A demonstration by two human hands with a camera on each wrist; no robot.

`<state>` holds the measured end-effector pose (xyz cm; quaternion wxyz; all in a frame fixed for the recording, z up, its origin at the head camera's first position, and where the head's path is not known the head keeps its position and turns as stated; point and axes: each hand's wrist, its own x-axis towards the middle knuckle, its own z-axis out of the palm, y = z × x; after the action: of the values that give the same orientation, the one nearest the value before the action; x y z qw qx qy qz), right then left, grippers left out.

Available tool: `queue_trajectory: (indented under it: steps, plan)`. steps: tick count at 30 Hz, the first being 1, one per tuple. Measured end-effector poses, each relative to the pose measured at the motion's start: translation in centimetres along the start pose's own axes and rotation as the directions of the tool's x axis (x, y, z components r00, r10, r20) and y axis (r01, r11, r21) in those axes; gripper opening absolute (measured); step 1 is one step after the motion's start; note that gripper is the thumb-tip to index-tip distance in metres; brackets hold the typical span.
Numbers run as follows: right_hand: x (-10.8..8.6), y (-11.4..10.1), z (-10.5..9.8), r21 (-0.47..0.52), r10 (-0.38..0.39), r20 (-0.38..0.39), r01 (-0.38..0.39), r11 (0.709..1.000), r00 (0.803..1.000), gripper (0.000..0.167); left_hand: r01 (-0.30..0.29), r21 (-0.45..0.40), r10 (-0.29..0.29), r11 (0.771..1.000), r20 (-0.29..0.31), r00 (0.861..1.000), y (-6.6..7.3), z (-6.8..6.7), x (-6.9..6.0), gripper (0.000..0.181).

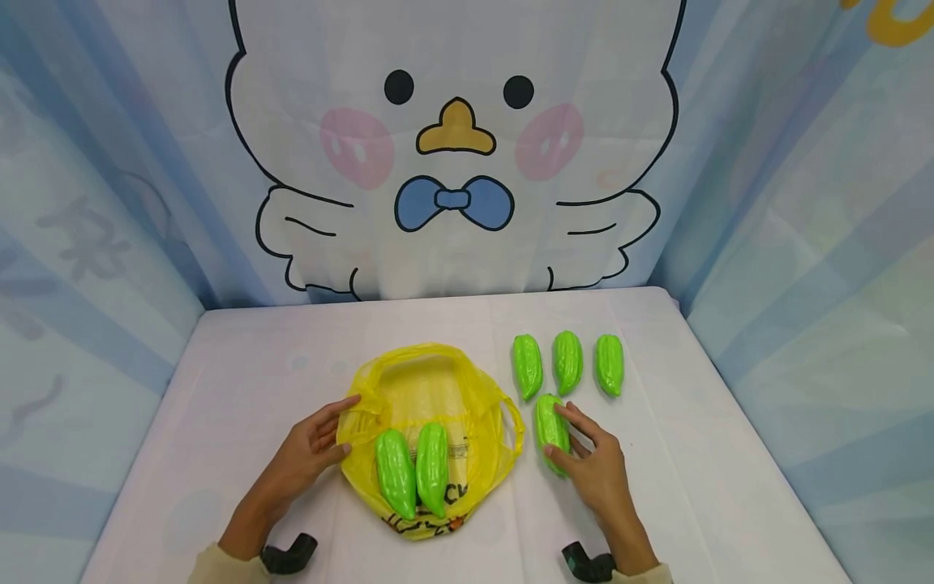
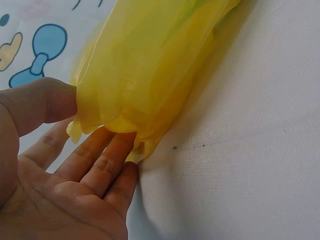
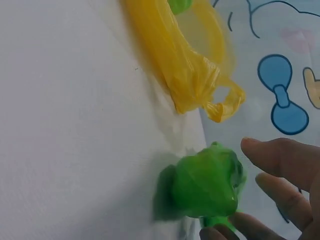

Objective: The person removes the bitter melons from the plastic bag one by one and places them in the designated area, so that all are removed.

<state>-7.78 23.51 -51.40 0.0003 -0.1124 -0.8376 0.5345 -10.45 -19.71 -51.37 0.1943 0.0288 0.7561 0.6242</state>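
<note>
Cartoon-printed curtains on three sides of a white table suggest a booth.

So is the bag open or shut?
Open: the bag gapes wide in the head view, and two gourds show inside.

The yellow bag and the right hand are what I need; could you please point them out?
Yellow bag [image 1: 426, 389], head view, on its inner wall.
Right hand [image 1: 600, 464], head view, on the hand's back.

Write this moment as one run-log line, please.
left hand: holds yellow bag | right hand: around single green vegetable, grip unclear | in bag: two green vegetables | on table: row of three green vegetables
</note>
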Motion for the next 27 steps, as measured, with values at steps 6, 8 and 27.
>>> queue_trajectory:
  steps: [6,8,27]
  plan:
    - [-0.4,-0.5,-0.3,0.001,-0.02,-0.042,0.021,1.0,0.999,0.068,0.008,0.015,-0.008,1.0,-0.003,1.0,0.0,0.0,0.1,0.073]
    - [-0.6,-0.8,-0.3,0.007,-0.037,-0.05,0.037,0.999,0.998,0.068,0.011,0.017,-0.011,1.0,-0.002,1.0,0.0,0.0,0.1,0.073]
    - [-3.2,-4.2,3.0,0.148,-0.148,0.056,0.138,0.979,0.987,0.061,-0.004,0.016,0.004,1.0,0.005,1.0,-0.2,-0.1,-0.1,0.072]
